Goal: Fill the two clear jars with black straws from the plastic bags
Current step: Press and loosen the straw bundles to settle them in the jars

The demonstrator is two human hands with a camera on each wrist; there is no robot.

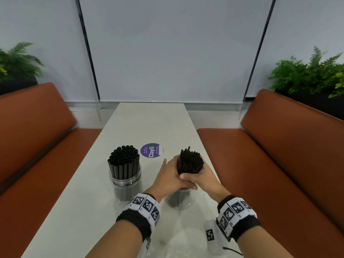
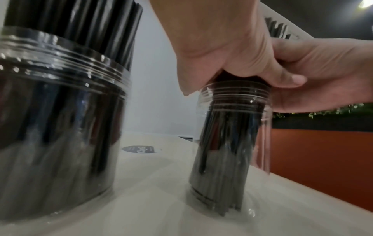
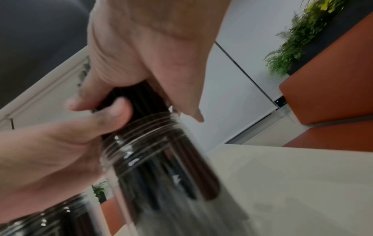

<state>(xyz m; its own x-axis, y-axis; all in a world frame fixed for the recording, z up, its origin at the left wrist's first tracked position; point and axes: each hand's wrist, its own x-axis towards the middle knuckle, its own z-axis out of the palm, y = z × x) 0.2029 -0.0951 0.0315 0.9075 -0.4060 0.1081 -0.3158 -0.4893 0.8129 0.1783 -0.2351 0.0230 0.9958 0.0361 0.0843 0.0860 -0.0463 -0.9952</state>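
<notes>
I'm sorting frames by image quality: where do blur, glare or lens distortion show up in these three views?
Head view: sharp at the table, with wide-angle bending of the window frames. Left wrist view: the near jar is soft and smeared, with glare specks on its threads. Right wrist view: motion blur over the right hand, left hand and straw bundle.

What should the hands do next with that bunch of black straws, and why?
Probably loosen both hands and let the bundle settle. The left hand and right hand both grip the straw bundle, whose lower ends already stand inside the right jar on the table. The bundle leans, and one straw pokes up above the rest, so tapping it level would tidy it.
</notes>
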